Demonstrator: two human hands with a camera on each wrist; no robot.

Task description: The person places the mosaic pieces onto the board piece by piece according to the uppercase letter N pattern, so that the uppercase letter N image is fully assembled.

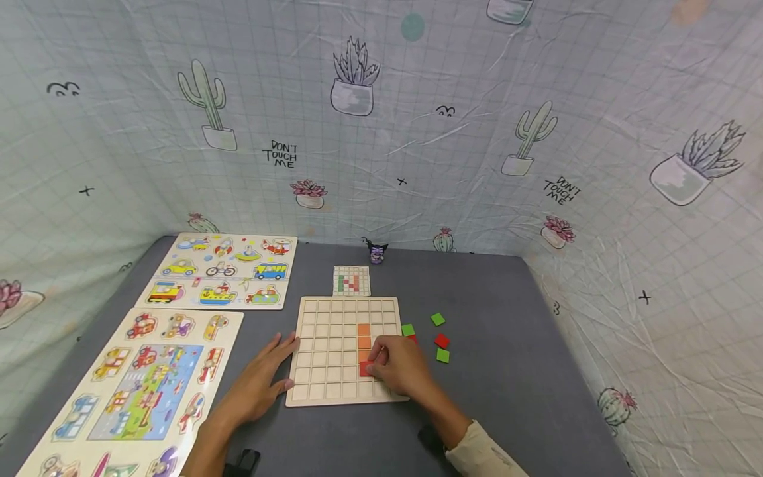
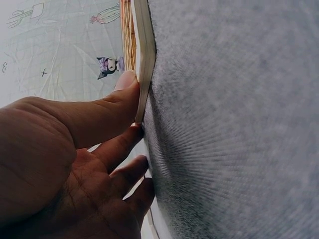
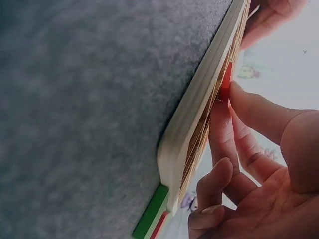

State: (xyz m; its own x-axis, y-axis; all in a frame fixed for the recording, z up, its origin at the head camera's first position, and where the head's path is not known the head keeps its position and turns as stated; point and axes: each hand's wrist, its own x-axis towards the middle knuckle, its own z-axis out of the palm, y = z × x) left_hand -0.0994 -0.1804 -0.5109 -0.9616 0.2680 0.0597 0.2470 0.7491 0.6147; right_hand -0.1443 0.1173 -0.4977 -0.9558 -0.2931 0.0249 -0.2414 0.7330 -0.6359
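A pale wooden grid board (image 1: 324, 341) lies on the dark table. Three orange tiles (image 1: 363, 342) fill a column of its squares, with a red tile (image 1: 363, 369) directly below them. My right hand (image 1: 402, 364) pinches that red tile between thumb and fingers; the right wrist view shows the tile (image 3: 226, 84) tilted over the board's surface. My left hand (image 1: 256, 384) rests against the board's left edge, its thumb and fingers spread and touching the side. In the left wrist view the thumb (image 2: 112, 109) presses the board's rim.
Loose green tiles (image 1: 438, 319) and red tiles (image 1: 442, 340) lie right of the board. A small pattern card (image 1: 352, 281) touches the board's far edge. Behind it stands a purple figurine (image 1: 377, 252). Two picture puzzles (image 1: 217, 271) cover the table's left side. A printed cloth hangs around.
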